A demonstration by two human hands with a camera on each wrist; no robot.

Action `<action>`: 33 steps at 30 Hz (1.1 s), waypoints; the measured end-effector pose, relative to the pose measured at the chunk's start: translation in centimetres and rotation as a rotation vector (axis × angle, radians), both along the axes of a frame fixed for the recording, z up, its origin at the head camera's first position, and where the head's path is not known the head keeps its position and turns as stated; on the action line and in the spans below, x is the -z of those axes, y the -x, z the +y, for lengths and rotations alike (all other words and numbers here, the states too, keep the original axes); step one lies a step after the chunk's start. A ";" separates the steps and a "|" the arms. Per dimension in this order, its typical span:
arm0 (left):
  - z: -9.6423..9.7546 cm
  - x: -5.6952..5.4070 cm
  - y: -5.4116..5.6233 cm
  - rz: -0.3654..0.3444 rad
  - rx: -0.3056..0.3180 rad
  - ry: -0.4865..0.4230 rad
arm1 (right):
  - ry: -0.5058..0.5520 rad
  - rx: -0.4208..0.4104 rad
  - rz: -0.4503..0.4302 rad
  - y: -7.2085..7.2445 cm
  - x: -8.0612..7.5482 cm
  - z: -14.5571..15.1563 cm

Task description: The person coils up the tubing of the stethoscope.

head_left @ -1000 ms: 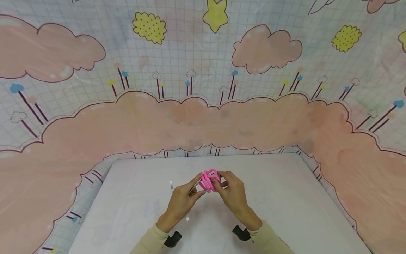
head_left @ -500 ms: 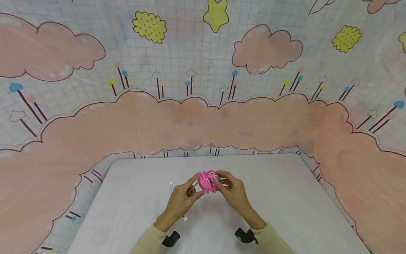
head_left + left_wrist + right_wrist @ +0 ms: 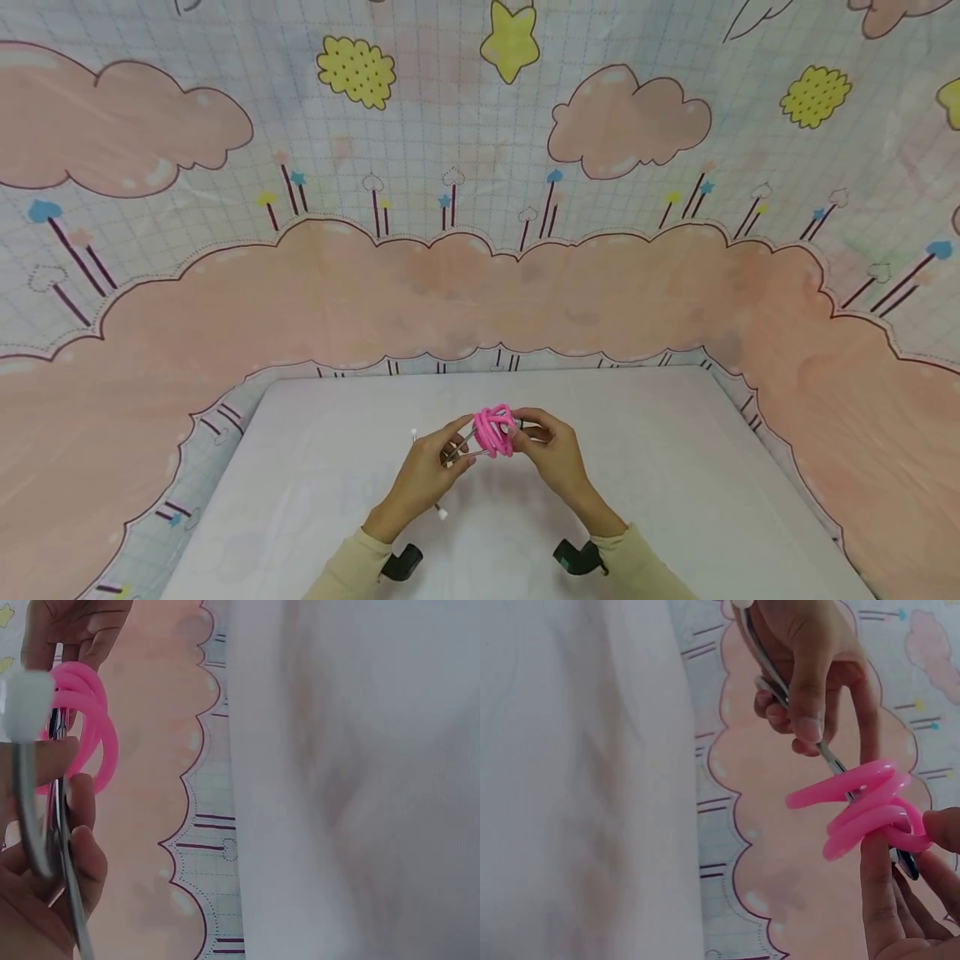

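Note:
Over the table, both hands hold a stethoscope, its pink tubing (image 3: pixel 493 432) wound in several loops round the metal ear tubes (image 3: pixel 63 855). My left hand (image 3: pixel 423 468) grips those ear tubes, fingertips close to the loops. White ear tips (image 3: pixel 442 514) stick out past that hand on either side; one ear tip (image 3: pixel 28 705) looms large in the left wrist view. With thumb and fingers, my right hand (image 3: pixel 551 446) pinches the far end of the coil. The chest piece (image 3: pixel 906 862) is mostly hidden behind the tubing and right fingers.
A white table (image 3: pixel 645 475) spreads beneath the hands. Behind and beside it hangs a cloth (image 3: pixel 480 292) printed with clouds and stars. Black wrist cameras (image 3: pixel 402 562) sit below the sleeves, low over the table.
The stethoscope shifts slightly left, then back right, in both hands. The chest piece, showing half a second ago beside the right fingers, is now mostly covered. Both grips stay.

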State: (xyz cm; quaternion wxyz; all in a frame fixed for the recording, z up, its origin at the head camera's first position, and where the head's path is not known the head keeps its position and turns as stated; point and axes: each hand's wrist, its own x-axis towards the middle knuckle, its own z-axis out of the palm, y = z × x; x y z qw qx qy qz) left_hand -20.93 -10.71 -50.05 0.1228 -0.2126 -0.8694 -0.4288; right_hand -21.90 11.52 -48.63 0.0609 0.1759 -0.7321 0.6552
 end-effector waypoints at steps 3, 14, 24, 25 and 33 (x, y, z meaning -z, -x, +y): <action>-0.1 0.2 0.3 -0.002 -0.009 0.006 | 0.033 0.001 -0.077 0.3 0.3 0.1; -0.5 1.8 1.5 0.006 -0.033 -0.026 | 0.068 0.054 -0.248 1.6 1.5 -0.5; -0.4 3.5 3.3 -0.031 -0.066 -0.044 | 0.055 0.086 -0.299 3.4 3.1 -0.8; -0.4 3.6 3.4 -0.037 -0.069 -0.050 | 0.052 0.084 -0.299 3.6 3.2 -0.8; -0.3 4.3 4.3 -0.093 -0.071 -0.065 | 0.081 0.112 -0.320 4.6 4.0 -1.0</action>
